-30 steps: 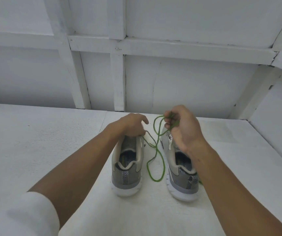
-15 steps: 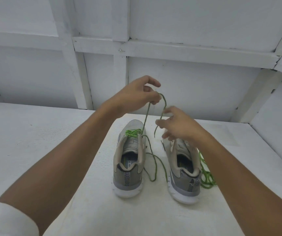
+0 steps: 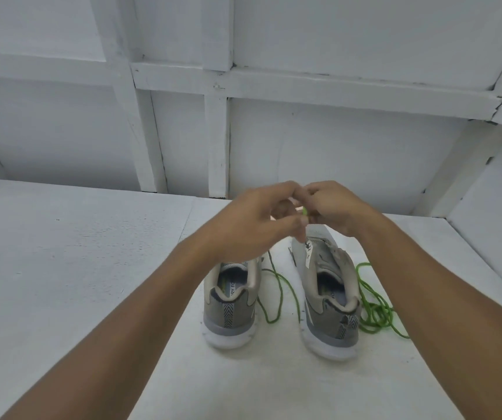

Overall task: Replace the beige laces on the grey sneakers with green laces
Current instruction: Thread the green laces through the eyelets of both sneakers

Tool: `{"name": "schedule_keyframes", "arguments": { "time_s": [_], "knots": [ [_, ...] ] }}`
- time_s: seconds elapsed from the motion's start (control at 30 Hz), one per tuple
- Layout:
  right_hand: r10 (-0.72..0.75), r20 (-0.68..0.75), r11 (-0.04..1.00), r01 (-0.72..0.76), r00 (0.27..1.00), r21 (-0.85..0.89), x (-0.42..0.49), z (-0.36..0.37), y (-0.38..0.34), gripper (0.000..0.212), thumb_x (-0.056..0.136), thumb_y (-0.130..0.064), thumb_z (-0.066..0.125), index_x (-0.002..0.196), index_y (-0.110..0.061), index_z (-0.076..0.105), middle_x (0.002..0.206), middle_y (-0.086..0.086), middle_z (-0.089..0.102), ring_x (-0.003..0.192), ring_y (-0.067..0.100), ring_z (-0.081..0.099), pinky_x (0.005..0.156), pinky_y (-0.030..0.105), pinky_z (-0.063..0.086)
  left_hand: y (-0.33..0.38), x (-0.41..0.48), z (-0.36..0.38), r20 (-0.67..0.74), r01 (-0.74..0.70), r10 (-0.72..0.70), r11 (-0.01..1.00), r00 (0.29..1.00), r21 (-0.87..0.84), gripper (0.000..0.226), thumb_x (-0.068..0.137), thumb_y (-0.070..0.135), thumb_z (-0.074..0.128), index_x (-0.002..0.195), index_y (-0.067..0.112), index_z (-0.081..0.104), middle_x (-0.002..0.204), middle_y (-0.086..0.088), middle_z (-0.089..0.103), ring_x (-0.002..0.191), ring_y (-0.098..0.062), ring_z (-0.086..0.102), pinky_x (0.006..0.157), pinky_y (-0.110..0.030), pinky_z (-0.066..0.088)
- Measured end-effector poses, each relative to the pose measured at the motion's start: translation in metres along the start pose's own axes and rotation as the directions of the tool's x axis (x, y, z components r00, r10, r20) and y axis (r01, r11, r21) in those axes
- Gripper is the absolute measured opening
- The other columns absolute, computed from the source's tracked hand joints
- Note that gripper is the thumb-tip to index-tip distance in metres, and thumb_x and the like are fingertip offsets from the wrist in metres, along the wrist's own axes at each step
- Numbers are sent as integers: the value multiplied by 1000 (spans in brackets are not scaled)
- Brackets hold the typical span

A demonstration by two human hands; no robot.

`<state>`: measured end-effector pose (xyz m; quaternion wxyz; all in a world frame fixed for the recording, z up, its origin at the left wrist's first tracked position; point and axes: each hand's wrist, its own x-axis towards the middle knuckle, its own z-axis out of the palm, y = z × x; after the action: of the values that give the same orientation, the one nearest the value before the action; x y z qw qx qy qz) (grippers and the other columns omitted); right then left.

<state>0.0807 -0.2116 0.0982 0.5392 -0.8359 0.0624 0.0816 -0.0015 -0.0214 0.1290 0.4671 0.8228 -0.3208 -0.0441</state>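
Observation:
Two grey sneakers stand heels toward me on the white surface: the left sneaker [image 3: 231, 307] and the right sneaker [image 3: 328, 301]. My left hand [image 3: 252, 225] and my right hand [image 3: 331, 207] meet above the shoes' fronts, fingers curled together around a bit of green lace [image 3: 304, 211] that shows between them. A loop of that green lace [image 3: 277, 286] trails down between the sneakers. A second green lace [image 3: 374, 310] lies bunched beside the right sneaker. My left hand hides the left shoe's front.
A white panelled wall [image 3: 219, 140] with beams rises just behind the shoes, and a slanted white wall [image 3: 492, 225] closes the right side. The white table surface [image 3: 61, 253] stretches wide to the left.
My left hand came down from its raised pull and both hands closed together over the lace. The lace loop between the shoes went slack.

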Motion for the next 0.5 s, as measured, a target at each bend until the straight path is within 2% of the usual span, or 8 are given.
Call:
{"name": "schedule_keyframes", "arguments": {
  "time_s": [0.07, 0.17, 0.2, 0.33, 0.37, 0.43, 0.5],
  "knots": [
    [49, -45, 989, -42, 998, 144, 2, -1, 0, 23, 93, 4, 41, 106, 3, 61, 98, 18, 67, 80, 27, 69, 71, 33, 60, -3, -11, 8, 13, 3, -3, 1000, 1000, 17, 14, 95, 22, 58, 109, 23, 61, 80, 12, 73, 73, 4, 60, 70, -15, 42],
    [70, -87, 933, -34, 994, 359, 6, -4, -2, 15, 98, -10, 46, 104, 1, 55, 87, 15, 61, 69, 23, 64, 72, 34, 56, -13, -22, 22, 54, 24, -29, 995, 998, 100, 14, 95, 31, 57, 108, 32, 57, 82, 22, 71, 78, -10, 63, 77, -30, 51],
    [71, -107, 919, -23, 992, 394, 7, -5, -3, 17, 100, -14, 45, 107, 0, 53, 87, 15, 60, 68, 23, 62, 68, 32, 57, -17, -24, 25, 71, 29, -39, 990, 997, 140, 15, 94, 34, 56, 110, 35, 55, 83, 25, 70, 80, -10, 64, 80, -34, 51],
    [53, -213, 891, 50, 976, 452, 10, -11, -7, 34, 103, -12, 38, 136, -4, 39, 88, 13, 63, 57, 17, 54, 46, 22, 45, -32, -31, 28, 128, 69, -105, 965, 986, 254, 20, 96, 35, 54, 115, 35, 53, 94, 21, 70, 70, 9, 56, 74, -24, 45],
    [41, -231, 899, 65, 972, 432, 10, -13, -8, 38, 103, -12, 38, 141, -6, 33, 89, 12, 64, 55, 15, 50, 44, 22, 40, -36, -32, 27, 106, 73, -105, 960, 989, 272, 21, 95, 36, 55, 116, 35, 55, 96, 21, 69, 77, 10, 55, 78, -24, 45],
    [16, -229, 925, 73, 973, 374, 7, -12, -11, 41, 103, -12, 37, 143, -5, 30, 92, 9, 67, 53, 13, 44, 44, 22, 32, -46, -32, 22, -34, 97, -91, 950, 995, 297, 22, 95, 40, 54, 115, 34, 61, 95, 24, 64, 91, 7, 53, 84, -22, 45],
    [-16, -176, 943, 73, 984, 324, 1, -6, -14, 31, 103, -12, 37, 133, -2, 42, 93, 7, 69, 52, 12, 45, 45, 21, 33, -58, -28, 14, -248, 176, -105, 941, 963, 288, 22, 95, 37, 53, 111, 29, 66, 91, 25, 58, 88, 8, 52, 77, -11, 40]
  ]
}}
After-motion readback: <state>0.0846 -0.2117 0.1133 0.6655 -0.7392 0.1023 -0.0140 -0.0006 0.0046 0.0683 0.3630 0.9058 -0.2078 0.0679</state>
